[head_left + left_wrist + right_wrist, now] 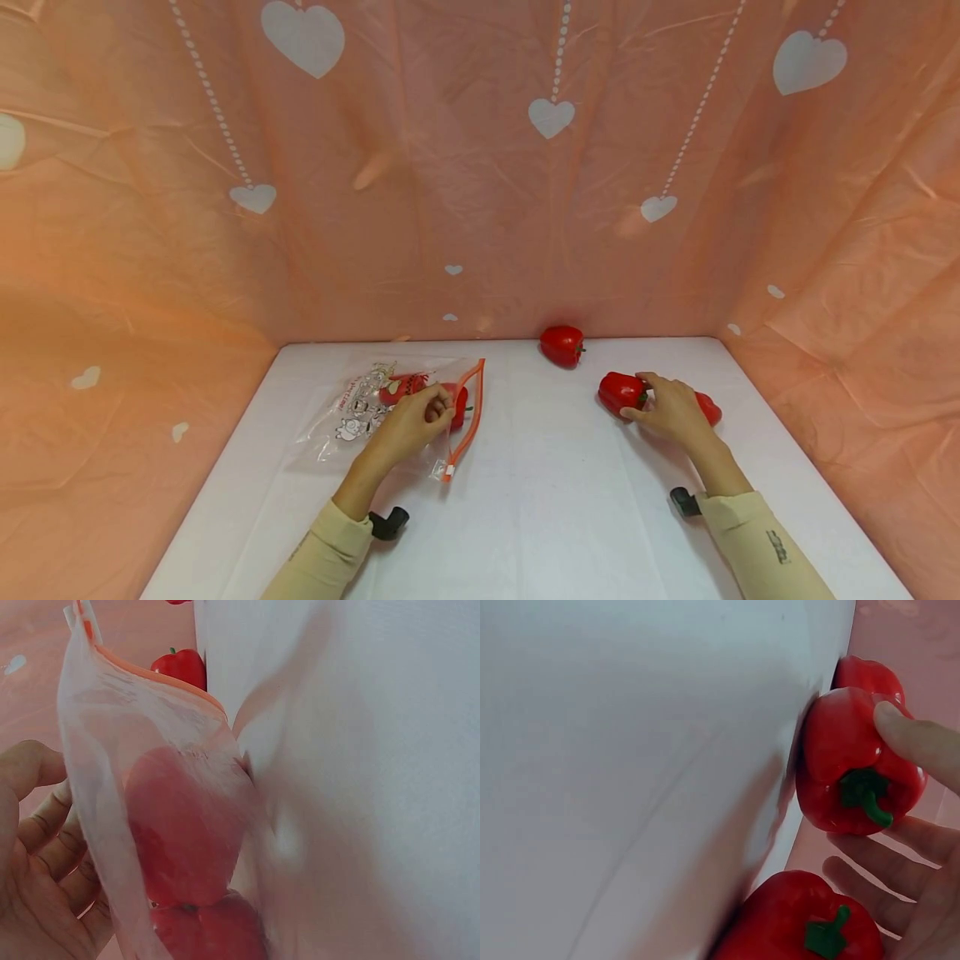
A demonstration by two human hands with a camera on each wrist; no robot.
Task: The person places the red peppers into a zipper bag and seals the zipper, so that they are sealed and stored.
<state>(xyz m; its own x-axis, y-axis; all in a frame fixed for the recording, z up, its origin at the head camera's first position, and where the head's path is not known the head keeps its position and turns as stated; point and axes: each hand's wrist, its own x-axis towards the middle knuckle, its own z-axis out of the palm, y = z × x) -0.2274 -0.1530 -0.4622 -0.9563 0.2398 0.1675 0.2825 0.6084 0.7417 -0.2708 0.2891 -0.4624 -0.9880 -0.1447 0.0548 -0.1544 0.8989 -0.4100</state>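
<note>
My left hand [412, 421] holds the edge of a clear zip bag [330, 446] near its mouth, which has an orange zip strip [475, 421]. Two red bell peppers show inside the bag; in the left wrist view one pepper [184, 832] lies in front of the other [214, 930]. On the right, my right hand [672, 408] grips a red bell pepper [621, 393], thumb on one side and fingers on the other. The right wrist view shows this pepper's green stem [874, 806]. Another red bell pepper [707, 408] lies partly hidden behind that hand.
A further red bell pepper [562, 346] lies at the back edge of the white table [540, 500]. Orange cloth [480, 208] with white hearts hangs behind and at both sides. Black wrist cameras [390, 523] sit at both sleeves.
</note>
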